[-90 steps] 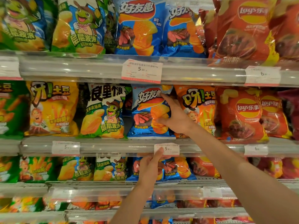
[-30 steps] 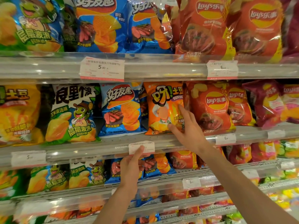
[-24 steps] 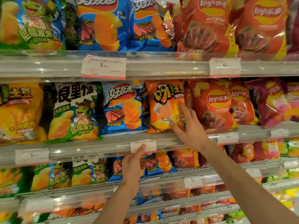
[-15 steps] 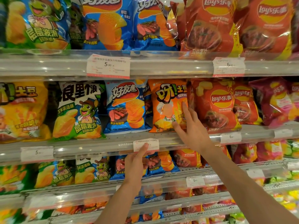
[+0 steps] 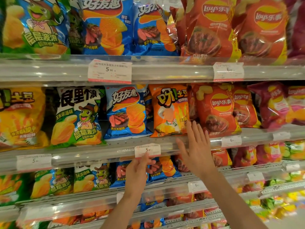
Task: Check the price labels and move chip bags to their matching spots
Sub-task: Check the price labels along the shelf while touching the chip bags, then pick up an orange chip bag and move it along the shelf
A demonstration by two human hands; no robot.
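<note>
An orange chip bag (image 5: 170, 111) stands on the middle shelf between a blue chip bag (image 5: 126, 111) and red Lay's bags (image 5: 217, 109). My right hand (image 5: 196, 146) is spread flat in front of the shelf edge, fingertips just at the orange bag's lower right corner, holding nothing. My left hand (image 5: 138, 171) pinches the bottom of the white 5.90 price label (image 5: 147, 150) on the middle shelf rail, below the gap between the blue and orange bags.
Green-and-white bags (image 5: 77, 116) and yellow bags (image 5: 19, 116) fill the shelf to the left, purple bags (image 5: 272, 104) to the right. More price labels (image 5: 109, 71) (image 5: 231, 141) sit on the clear rails. Shelves above and below are packed with bags.
My right hand has slid down off the orange bag's front to the shelf edge, fingers spread. My left hand stays on the 5.90 label. The view shifted slightly.
</note>
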